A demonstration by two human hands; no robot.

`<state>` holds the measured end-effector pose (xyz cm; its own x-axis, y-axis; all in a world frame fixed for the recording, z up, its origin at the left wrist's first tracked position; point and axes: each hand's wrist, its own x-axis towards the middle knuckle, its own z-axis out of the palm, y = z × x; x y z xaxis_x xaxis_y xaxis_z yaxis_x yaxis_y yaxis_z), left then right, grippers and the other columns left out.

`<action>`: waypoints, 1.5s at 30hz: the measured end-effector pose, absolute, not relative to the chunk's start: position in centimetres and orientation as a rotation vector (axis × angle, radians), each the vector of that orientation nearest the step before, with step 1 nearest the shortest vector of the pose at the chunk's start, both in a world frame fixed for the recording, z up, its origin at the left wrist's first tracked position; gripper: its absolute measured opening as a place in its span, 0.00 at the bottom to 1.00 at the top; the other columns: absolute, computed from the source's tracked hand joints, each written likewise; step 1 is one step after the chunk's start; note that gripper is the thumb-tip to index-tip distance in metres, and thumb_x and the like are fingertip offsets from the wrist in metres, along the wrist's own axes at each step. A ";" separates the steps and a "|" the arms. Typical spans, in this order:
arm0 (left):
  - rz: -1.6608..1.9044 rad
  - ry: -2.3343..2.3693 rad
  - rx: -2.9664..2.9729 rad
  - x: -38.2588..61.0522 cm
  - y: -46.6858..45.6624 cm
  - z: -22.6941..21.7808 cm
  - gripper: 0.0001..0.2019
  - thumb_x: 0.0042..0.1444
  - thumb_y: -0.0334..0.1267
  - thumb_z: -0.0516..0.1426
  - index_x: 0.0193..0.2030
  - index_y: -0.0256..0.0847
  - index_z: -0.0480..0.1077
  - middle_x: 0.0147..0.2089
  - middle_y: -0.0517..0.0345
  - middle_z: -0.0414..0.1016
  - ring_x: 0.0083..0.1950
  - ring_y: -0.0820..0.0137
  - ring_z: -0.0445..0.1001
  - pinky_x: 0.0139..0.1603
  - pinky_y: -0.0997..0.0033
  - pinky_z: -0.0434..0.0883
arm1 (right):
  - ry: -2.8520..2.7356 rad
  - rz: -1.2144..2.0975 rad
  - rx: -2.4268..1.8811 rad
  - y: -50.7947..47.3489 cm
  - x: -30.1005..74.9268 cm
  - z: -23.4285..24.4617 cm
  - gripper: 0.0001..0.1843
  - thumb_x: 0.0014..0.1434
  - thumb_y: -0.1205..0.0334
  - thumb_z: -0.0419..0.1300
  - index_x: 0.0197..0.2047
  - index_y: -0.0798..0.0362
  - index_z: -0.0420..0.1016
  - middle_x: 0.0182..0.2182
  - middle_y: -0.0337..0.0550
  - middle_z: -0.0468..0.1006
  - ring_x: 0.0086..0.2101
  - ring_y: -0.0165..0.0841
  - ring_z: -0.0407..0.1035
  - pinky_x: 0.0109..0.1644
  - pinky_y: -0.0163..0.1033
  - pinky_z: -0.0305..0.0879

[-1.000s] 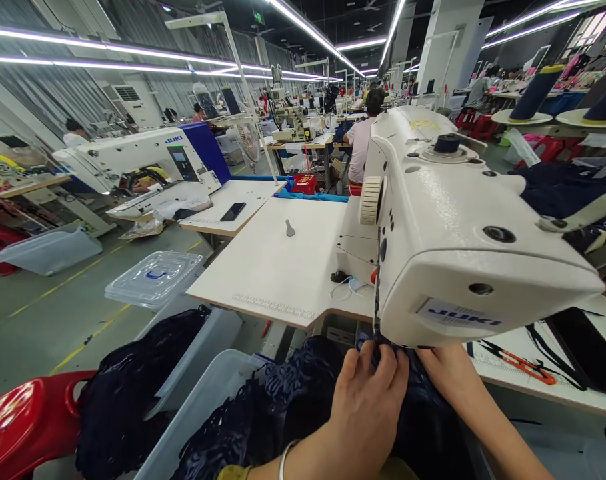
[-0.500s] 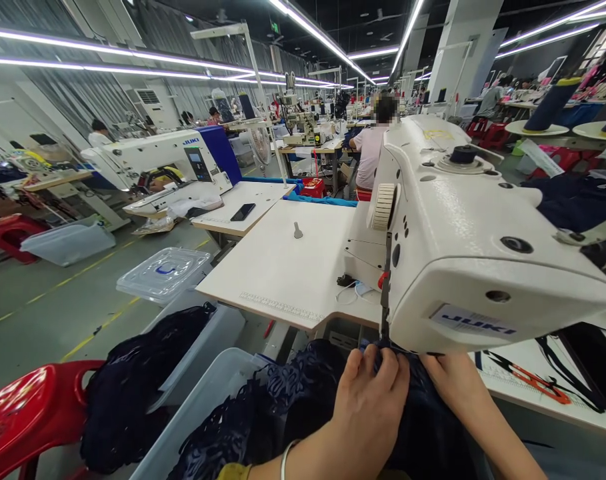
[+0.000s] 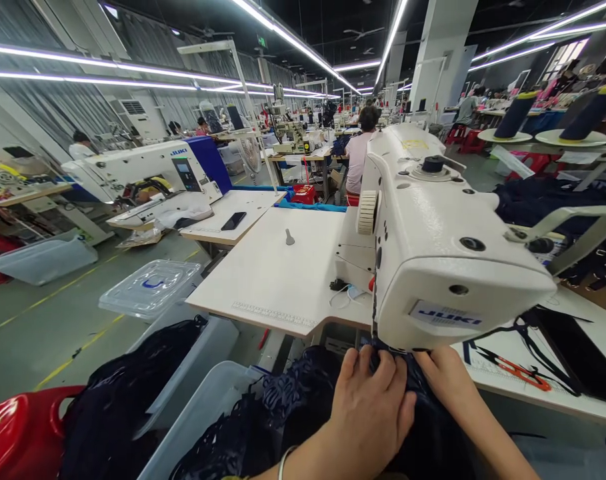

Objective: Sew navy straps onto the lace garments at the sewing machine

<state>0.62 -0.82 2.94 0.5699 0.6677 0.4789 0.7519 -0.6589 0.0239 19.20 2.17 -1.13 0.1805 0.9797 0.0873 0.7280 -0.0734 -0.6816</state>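
A white sewing machine [image 3: 433, 227] marked JUKI stands in front of me. Dark navy fabric with lacy parts [image 3: 303, 380] hangs below its needle area and down into a clear plastic bin [image 3: 197, 413]. My left hand [image 3: 370, 407], a bangle on its wrist, has its fingers bent over the fabric close to the needle area, gripping it. On the other side, my right hand [image 3: 445, 377] pinches the fabric under the machine head; its fingertips are partly hidden by the head. The needle itself is out of sight behind the machine head.
Orange-handled thread snips [image 3: 523, 373] and a dark flat device [image 3: 580, 350] lie on the right table. A small grey metal piece [image 3: 289, 237] lies on the white tabletop [image 3: 263, 267]. A red stool [image 3: 23, 427] stands left, beside more navy fabric [image 3: 117, 393]. A co-worker [image 3: 360, 157] sits ahead.
The camera view has shifted slightly, so the machine and tables sit further left. My left hand's thumb now shows more to the side; both hands stay on the fabric by the needle.
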 end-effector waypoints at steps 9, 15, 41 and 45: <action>-0.624 -1.205 -2.621 -0.4 -1.3 2.8 0.18 0.65 0.41 0.50 0.59 0.40 0.67 0.56 0.56 0.71 0.57 0.61 0.65 0.61 0.60 0.55 | -1.535 0.709 -1.695 0.5 19.3 -0.7 0.17 0.64 0.45 0.46 0.40 0.49 0.67 0.31 0.43 0.78 0.35 0.39 0.74 0.37 0.39 0.66; -0.569 -0.946 -2.606 -0.8 -0.9 2.0 0.18 0.69 0.37 0.45 0.63 0.42 0.64 0.62 0.59 0.66 0.57 0.67 0.63 0.57 0.67 0.59 | -1.489 0.750 -1.636 -0.3 18.8 -1.0 0.15 0.65 0.47 0.48 0.43 0.48 0.64 0.33 0.42 0.77 0.33 0.37 0.73 0.34 0.37 0.65; -0.541 -1.083 -2.440 1.0 -1.5 2.2 0.17 0.64 0.33 0.49 0.58 0.39 0.69 0.57 0.54 0.69 0.57 0.67 0.63 0.57 0.66 0.58 | -1.519 0.542 -1.880 1.1 18.8 -0.7 0.18 0.60 0.46 0.47 0.34 0.50 0.68 0.28 0.46 0.77 0.27 0.40 0.69 0.30 0.41 0.61; -0.543 -1.084 -2.442 1.0 -1.5 2.3 0.17 0.64 0.32 0.50 0.58 0.38 0.69 0.56 0.55 0.69 0.56 0.67 0.64 0.57 0.67 0.59 | -1.550 0.544 -1.870 1.0 18.8 -0.5 0.18 0.61 0.47 0.47 0.35 0.50 0.71 0.28 0.46 0.77 0.28 0.41 0.70 0.30 0.40 0.61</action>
<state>1.01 -1.48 2.26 0.6215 0.6014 0.5021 0.7621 -0.6126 -0.2097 18.84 1.05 -0.49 0.2185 0.9723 0.0829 0.7068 -0.0991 -0.7004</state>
